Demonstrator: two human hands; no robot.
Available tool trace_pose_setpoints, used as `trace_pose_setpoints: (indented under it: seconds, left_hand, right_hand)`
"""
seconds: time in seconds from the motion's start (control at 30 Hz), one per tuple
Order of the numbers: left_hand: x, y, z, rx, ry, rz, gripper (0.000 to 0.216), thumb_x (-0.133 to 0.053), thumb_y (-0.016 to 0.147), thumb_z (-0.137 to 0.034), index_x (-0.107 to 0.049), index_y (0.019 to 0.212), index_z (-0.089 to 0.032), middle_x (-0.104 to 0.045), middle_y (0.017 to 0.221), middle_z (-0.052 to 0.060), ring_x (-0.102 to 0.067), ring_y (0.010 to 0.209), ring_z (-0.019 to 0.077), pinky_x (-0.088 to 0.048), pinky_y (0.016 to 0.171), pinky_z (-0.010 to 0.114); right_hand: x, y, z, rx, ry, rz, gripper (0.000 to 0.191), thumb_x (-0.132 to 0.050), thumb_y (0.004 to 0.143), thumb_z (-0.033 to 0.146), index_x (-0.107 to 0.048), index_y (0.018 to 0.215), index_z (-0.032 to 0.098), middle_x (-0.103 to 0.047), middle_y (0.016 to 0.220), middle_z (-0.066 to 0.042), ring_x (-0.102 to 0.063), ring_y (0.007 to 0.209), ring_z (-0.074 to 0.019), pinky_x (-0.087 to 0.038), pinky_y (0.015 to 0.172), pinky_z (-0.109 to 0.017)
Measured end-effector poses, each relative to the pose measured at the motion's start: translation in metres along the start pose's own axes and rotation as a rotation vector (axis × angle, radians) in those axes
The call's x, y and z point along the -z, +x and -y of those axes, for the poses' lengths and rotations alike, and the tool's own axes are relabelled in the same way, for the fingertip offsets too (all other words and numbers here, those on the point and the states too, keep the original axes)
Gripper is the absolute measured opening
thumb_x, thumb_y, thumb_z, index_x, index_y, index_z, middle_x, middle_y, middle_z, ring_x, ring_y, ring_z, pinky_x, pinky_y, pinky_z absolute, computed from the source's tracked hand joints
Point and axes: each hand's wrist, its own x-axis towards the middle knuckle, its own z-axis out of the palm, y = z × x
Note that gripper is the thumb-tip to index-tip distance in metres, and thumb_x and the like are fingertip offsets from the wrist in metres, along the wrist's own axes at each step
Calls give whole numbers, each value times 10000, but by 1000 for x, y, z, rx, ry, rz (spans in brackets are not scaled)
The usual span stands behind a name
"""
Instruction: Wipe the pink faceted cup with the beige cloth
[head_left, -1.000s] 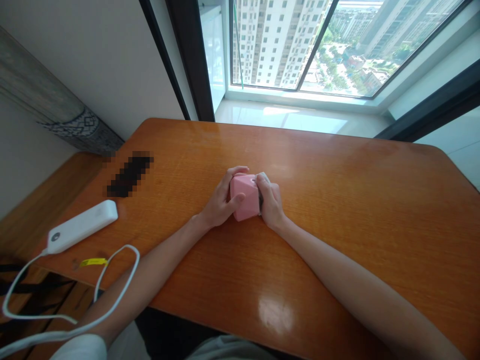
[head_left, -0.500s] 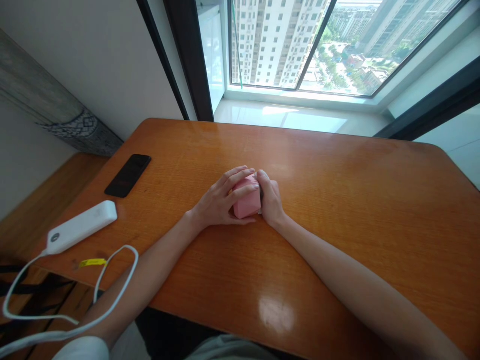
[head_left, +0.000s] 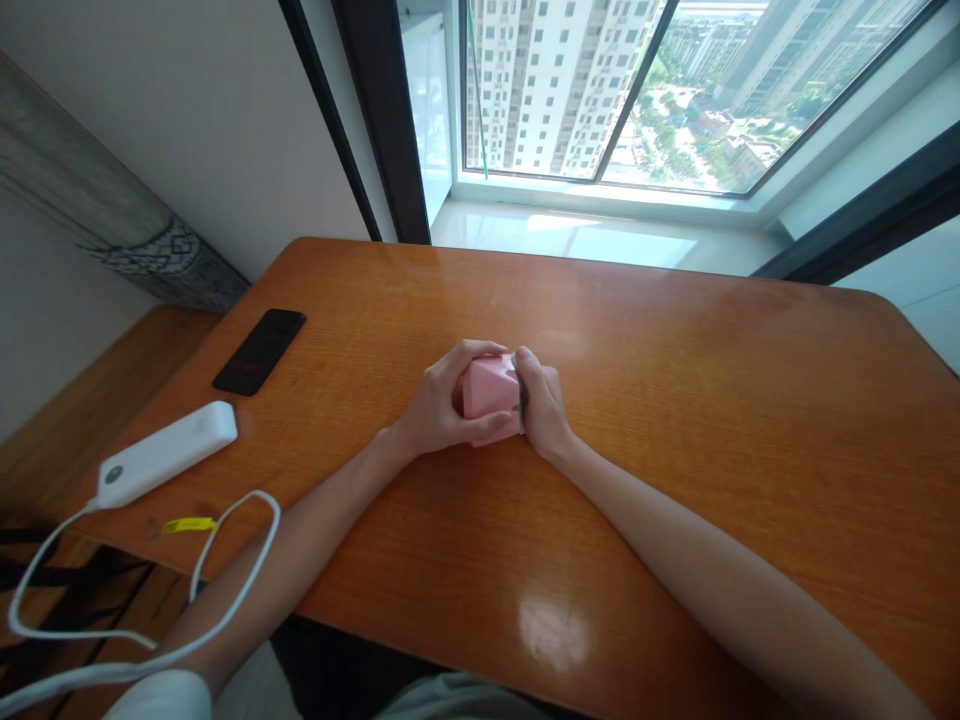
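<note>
Shifted since half a second earlier, when they were spread across the pink block, the fingers of the left hand were now curled over its far edge, with the thumb laid along its near side, so more of its pink face was exposed. The block was held between both hands at the middle of the brown table; whether the tabletop was touched by it could not be told. Its right end, seen only as a dark and pale strip, was clasped by the right hand, whose fingertips were hidden. Farther left, a black phone and a white power strip-like bar were seen. The left forearm was partly covered by a white cable, cut off at the frame's left edge.
</note>
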Motion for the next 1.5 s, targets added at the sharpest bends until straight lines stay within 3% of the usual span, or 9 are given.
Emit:
trace_pose_setpoints:
  seconds: [0.1, 0.2, 0.33, 0.47, 0.77, 0.9, 1.03, 1.17, 1.5]
  left_hand:
    - [-1, -3, 3, 151, -104, 6, 677, -818, 950, -666, -627, 1449, -252, -722, 1396, 110, -739, 1202, 278, -608, 1045, 399]
    - [-3, -6, 5, 151, -123, 18, 719, -816, 964, -656, -579, 1514, -258, -689, 1460, 125, -715, 1275, 298, -587, 1113, 431]
    - [-3, -7, 10, -72, -13, 13, 958, -841, 925, -727, -437, 1670, -282, -536, 1646, 184, -599, 1482, 384, -528, 1250, 563]
    - [4, -5, 16, -358, 227, 106, 1165, -936, 826, -732, -333, 1746, -348, -396, 1765, 203, -463, 1624, 449, -484, 1296, 665]
    - [21, -1, 25, -552, 481, 182, 1270, -900, 855, -775, -175, 1816, -374, -227, 1872, 196, -334, 1723, 436, -435, 1353, 655]
    - [22, -3, 33, -485, 500, 205, 1293, -891, 846, -797, -122, 1817, -423, -157, 1903, 147, -328, 1731, 421, -472, 1340, 612]
    - [20, -6, 38, -351, 454, 220, 1208, -903, 874, -722, -184, 1793, -409, -243, 1874, 162, -444, 1669, 412, -536, 1292, 598]
    - [17, -7, 40, -330, 399, 187, 1205, -956, 856, -628, -213, 1775, -391, -316, 1825, 194, -460, 1650, 409, -561, 1270, 607]
    - [9, -7, 26, -201, 186, 129, 1321, -1036, 713, -661, -289, 1749, -322, -457, 1695, 216, -550, 1540, 449, -564, 1234, 619]
  right_hand:
    - [1, -1, -2, -19, -9, 15, 659, -576, 999, 828, -534, 713, 235, -452, 620, 43, -382, 548, -108, -300, 500, -272]
    - [1, -2, -3, -20, -7, 13, 662, -578, 999, 826, -518, 700, 238, -443, 606, 47, -368, 530, -103, -284, 486, -269]
    - [1, -1, -1, -1, -26, 4, 658, -583, 1009, 802, -512, 687, 232, -455, 613, 44, -385, 557, -106, -318, 522, -268]
    - [1, 1, 1, -17, -21, -8, 659, -575, 1000, 813, -515, 697, 232, -460, 624, 43, -396, 582, -111, -337, 548, -271]
    - [1, 3, 3, -73, 41, -13, 658, -619, 967, 814, -489, 667, 243, -443, 602, 47, -365, 543, -108, -299, 513, -280]
    - [1, 4, 3, -85, 72, -29, 658, -622, 969, 812, -508, 662, 242, -481, 587, 41, -387, 524, -109, -324, 503, -276]
    - [1, 5, 1, -78, 74, -62, 669, -610, 972, 824, -514, 657, 242, -521, 584, 30, -413, 522, -114, -347, 502, -275]
    - [2, 5, -1, -53, 64, -66, 662, -607, 980, 820, -526, 678, 236, -509, 604, 33, -415, 546, -112, -346, 519, -274]
    - [3, -4, -2, 95, -58, -19, 613, -547, 1037, 797, -539, 773, 244, -513, 698, 28, -427, 634, -137, -366, 609, -303]
